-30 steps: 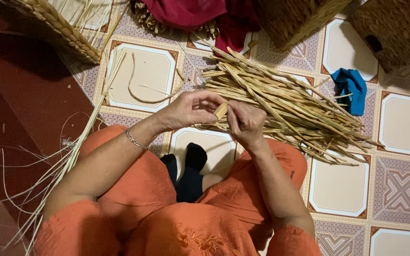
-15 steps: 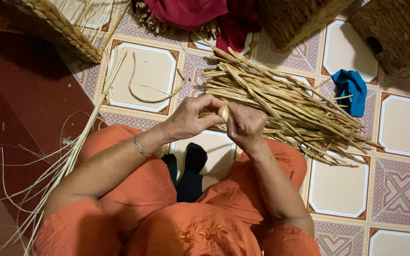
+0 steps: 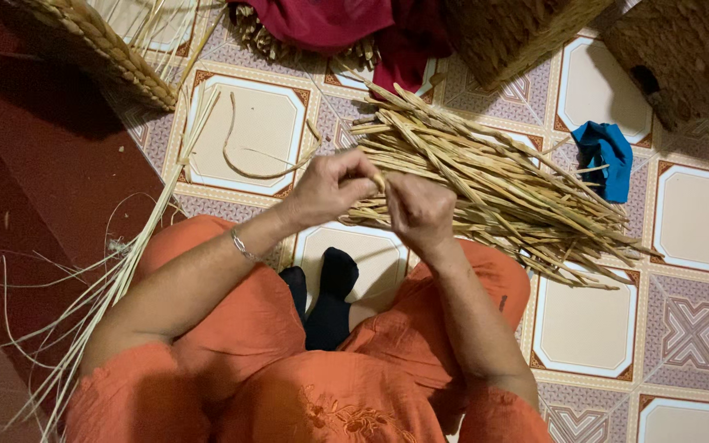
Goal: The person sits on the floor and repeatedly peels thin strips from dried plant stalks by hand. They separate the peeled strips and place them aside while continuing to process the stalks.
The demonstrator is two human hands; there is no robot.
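Head view looks straight down at my lap and the patterned tile floor [image 3: 584,328]. My left hand [image 3: 331,187] and right hand [image 3: 420,212] meet just above my knees, fingers curled in close and pinching the near end of a pale dried straw strip [image 3: 381,180] between them; how far the strip runs I cannot tell, since my fingers cover most of it. Just beyond my hands lies the loose bundle of flat tan straw stalks [image 3: 494,184], fanning out across the floor toward the right edge. A crumpled blue cloth [image 3: 606,157] sits on the floor just past the far end of that bundle. A thin silver bangle [image 3: 242,244] circles my left wrist. Long thin pale straw fibres [image 3: 116,287] trail down the floor along my left side. At the top left corner is the rim of a woven straw basket [image 3: 100,49]; dark red cloth [image 3: 330,20] is heaped at the top edge. My orange trousers [image 3: 240,328] fill the bottom, with black-socked feet [image 3: 326,295] tucked between my knees.
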